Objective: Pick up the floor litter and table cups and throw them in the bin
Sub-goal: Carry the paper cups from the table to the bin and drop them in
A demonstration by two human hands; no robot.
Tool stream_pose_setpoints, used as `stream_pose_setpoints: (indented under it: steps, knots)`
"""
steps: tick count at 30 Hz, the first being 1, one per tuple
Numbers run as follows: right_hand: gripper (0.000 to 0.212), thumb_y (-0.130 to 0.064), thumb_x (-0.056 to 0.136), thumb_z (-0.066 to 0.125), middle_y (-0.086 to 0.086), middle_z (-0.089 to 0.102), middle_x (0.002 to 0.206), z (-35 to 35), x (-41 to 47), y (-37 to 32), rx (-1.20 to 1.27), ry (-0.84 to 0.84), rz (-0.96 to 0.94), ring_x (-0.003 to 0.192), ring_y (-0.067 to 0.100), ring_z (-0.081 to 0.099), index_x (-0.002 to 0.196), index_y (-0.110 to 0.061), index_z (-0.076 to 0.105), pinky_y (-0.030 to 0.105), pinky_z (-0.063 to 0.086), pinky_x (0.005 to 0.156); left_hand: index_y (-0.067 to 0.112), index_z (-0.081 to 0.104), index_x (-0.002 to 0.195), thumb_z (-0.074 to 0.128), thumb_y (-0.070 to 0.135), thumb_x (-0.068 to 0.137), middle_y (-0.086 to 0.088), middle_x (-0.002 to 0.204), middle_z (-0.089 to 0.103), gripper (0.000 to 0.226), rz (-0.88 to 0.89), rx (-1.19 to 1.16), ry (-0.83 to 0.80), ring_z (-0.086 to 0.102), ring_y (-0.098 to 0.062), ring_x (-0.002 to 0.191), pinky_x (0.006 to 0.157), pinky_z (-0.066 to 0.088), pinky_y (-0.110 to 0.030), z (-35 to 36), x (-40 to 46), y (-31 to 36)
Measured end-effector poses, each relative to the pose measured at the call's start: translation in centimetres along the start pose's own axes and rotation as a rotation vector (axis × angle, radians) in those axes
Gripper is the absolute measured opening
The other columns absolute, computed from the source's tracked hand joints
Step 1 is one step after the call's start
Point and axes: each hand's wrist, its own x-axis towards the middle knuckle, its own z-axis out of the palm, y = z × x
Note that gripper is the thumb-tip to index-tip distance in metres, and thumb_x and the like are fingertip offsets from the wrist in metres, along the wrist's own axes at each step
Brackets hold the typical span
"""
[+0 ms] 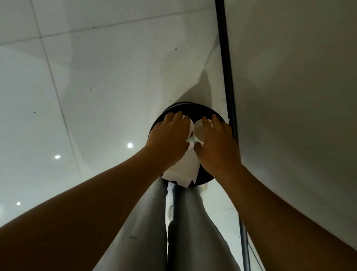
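Black bin (204,177) under both hands; left hand (168,137) grip holds white paper (183,167), right hand (217,144) grip curls round a paper cup (199,130)

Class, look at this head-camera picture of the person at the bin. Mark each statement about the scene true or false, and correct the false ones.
1. Both hands are over the black bin. True.
2. The left hand hangs idle and empty. False: it holds white paper.
3. The right hand grips a white cup. True.
4. The bin stands far from the wall. False: it stands close beside the wall.
5. The floor is tiled. True.
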Motion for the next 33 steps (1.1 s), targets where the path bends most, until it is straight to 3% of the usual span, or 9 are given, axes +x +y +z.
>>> stream_pose_setpoints:
  steps: [8, 13, 19, 25, 33]
  knots:
    - [0.056, -0.031, 0.097, 0.051, 0.006, 0.030, 0.153, -5.7, -7.6, -1.9, -0.014, 0.003, 0.019, 0.134, 0.026, 0.036, 0.146, -0.019, 0.028, 0.036, 0.043, 0.102, 0.013, 0.042, 0.134, 0.055, 0.029, 0.094, -0.005, 0.134, 0.049, 0.044, -0.095, -0.095, -0.005, 0.048, -0.021, 0.121, 0.095, 0.045, -0.029, -6.6, -9.0, 0.1]
    - [0.055, -0.028, 0.097, 0.050, 0.005, 0.032, 0.150, -11.8, -14.7, -6.4, -0.001, -0.003, -0.054, 0.131, 0.026, 0.038, 0.147, -0.019, 0.029, 0.034, 0.043, 0.102, 0.015, 0.036, 0.140, 0.046, 0.030, 0.098, -0.005, 0.142, 0.042, 0.046, -0.140, -0.088, -0.008, 0.040, -0.022, 0.129, 0.099, 0.042, -0.030, -13.2, -17.7, 1.2]
    - [0.054, -0.026, 0.096, 0.050, 0.002, 0.031, 0.153, -17.9, -22.7, -13.4, -0.069, -0.012, -0.329, 0.137, 0.028, 0.032, 0.147, -0.024, 0.032, 0.044, 0.040, 0.106, 0.015, 0.033, 0.143, 0.047, 0.030, 0.097, -0.005, 0.144, 0.040, 0.050, -0.311, -0.144, 0.130, 0.038, -0.022, 0.131, 0.099, 0.041, -0.031, -19.1, -28.8, 2.3]
    - [0.052, -0.027, 0.096, 0.052, 0.002, 0.039, 0.149, -21.0, -31.5, -19.3, -0.111, -0.003, -0.534, 0.134, 0.026, 0.038, 0.146, -0.023, 0.036, 0.040, 0.041, 0.106, 0.014, 0.035, 0.141, 0.043, 0.027, 0.097, -0.007, 0.142, 0.040, 0.046, -0.517, -0.183, 0.223, 0.038, -0.023, 0.130, 0.102, 0.038, -0.032, -20.9, -41.3, 5.0]
    - [0.060, -0.030, 0.093, 0.057, -0.003, 0.032, 0.152, -15.7, -44.9, -28.2, -0.508, -0.113, -0.853, 0.131, 0.024, 0.037, 0.147, -0.027, 0.029, 0.036, 0.043, 0.100, 0.013, 0.041, 0.135, 0.043, 0.025, 0.096, -0.006, 0.135, 0.045, 0.040, -0.847, -0.389, 0.407, 0.042, -0.023, 0.124, 0.098, 0.039, -0.031, -16.2, -59.5, 5.8]
